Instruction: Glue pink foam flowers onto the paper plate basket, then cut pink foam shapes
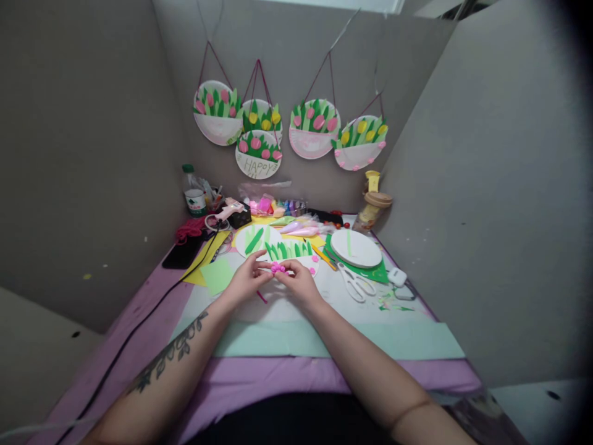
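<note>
A small bright pink flower-like piece [278, 267] is pinched between the fingertips of both hands; its exact material is too small to tell. My left hand [250, 275] grips it from the left and my right hand [299, 282] from the right. Just behind them lies a half paper plate basket [303, 262] with green paper leaves [290, 249] along its top and pink dots at its right; the hands partly hide it. Beneath my left hand is a short dark pink strip [262, 297]. A paper plate [241, 244] with green strips lies behind on the left.
White scissors [356, 283], a yellow cutter [325, 258] and a stack of plates [364, 250] lie on the right. A glue gun [228, 212], its black cord [152, 310], a phone [178, 254] and a bottle [194, 201] are left. Decorated plates [315, 145] hang at the back.
</note>
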Demonstrator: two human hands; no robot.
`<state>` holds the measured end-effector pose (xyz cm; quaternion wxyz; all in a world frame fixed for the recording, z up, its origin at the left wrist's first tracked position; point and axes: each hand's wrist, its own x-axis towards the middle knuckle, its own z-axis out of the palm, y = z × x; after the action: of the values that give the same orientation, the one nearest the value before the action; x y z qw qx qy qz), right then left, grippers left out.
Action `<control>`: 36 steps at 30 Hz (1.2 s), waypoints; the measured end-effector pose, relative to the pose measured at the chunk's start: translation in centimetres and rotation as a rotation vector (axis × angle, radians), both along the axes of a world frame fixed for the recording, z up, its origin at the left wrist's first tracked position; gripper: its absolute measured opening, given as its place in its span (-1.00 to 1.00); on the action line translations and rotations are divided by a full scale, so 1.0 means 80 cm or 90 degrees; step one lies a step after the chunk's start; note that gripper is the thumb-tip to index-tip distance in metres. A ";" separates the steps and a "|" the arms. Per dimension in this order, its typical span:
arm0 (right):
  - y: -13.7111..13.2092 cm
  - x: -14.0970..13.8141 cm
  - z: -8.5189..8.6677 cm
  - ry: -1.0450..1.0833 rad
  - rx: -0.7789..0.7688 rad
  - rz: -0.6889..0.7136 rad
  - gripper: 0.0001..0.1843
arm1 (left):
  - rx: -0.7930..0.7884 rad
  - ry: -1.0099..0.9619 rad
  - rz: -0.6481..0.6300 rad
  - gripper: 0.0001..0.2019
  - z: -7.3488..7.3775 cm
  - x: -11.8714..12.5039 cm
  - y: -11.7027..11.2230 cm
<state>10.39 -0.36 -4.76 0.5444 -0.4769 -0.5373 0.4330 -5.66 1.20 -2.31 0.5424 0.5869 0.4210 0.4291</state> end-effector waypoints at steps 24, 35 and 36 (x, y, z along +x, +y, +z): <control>0.003 -0.007 -0.007 0.229 -0.082 0.055 -0.74 | 0.035 0.108 -0.008 -0.75 0.002 0.003 -0.006; 0.005 0.000 -0.008 0.208 -0.110 0.059 -0.71 | -0.041 0.028 -0.003 -0.68 -0.003 0.001 0.000; 0.004 -0.001 -0.008 0.189 -0.102 0.064 -0.72 | -0.038 0.032 -0.007 -0.68 -0.003 0.001 -0.001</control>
<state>10.34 -0.04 -5.41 0.5558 -0.4224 -0.4378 0.5666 -5.58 1.14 -2.52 0.5515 0.5831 0.4437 0.3985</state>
